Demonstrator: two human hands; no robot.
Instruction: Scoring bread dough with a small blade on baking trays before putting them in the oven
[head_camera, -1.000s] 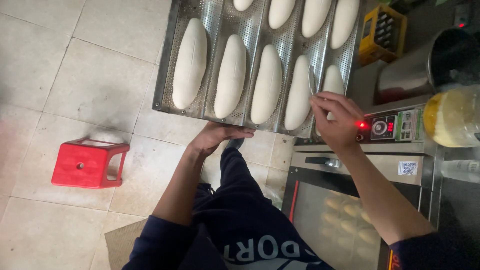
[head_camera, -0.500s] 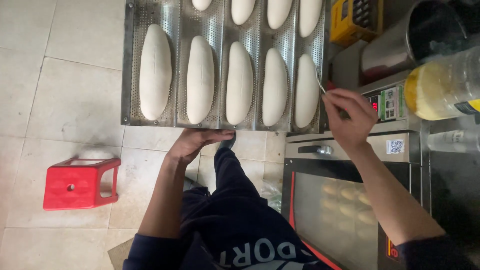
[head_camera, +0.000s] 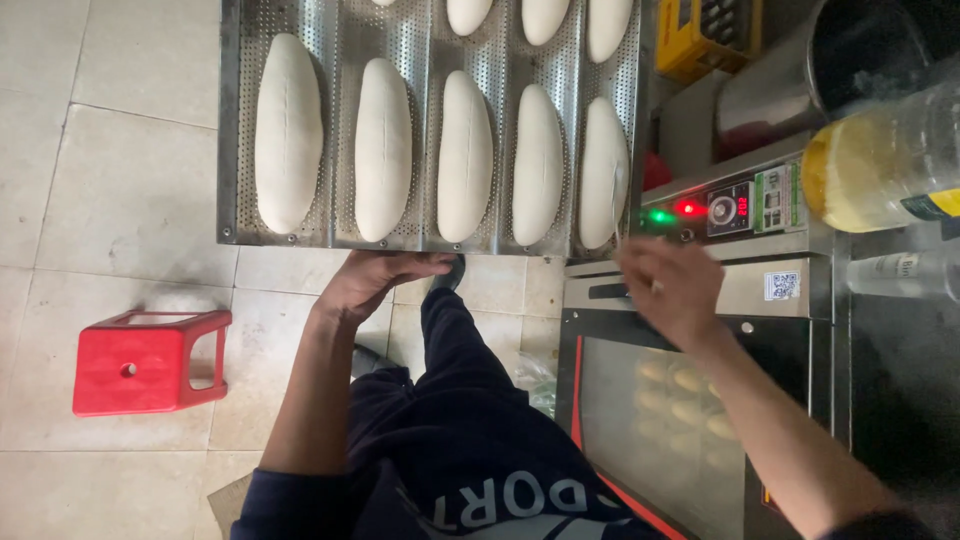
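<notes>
Left hand alone grips the tray of dough; blurred right hand hangs empty, so it may tip.

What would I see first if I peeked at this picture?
The long white dough loaves lying side by side in a holed metal tray fill the top. The left hand holds up the tray's near edge, and the right hand is by the oven's control panel with its red and green lights. A bright red stool stands on the tiled floor at left.

Eight dough loaves, one stool
</notes>
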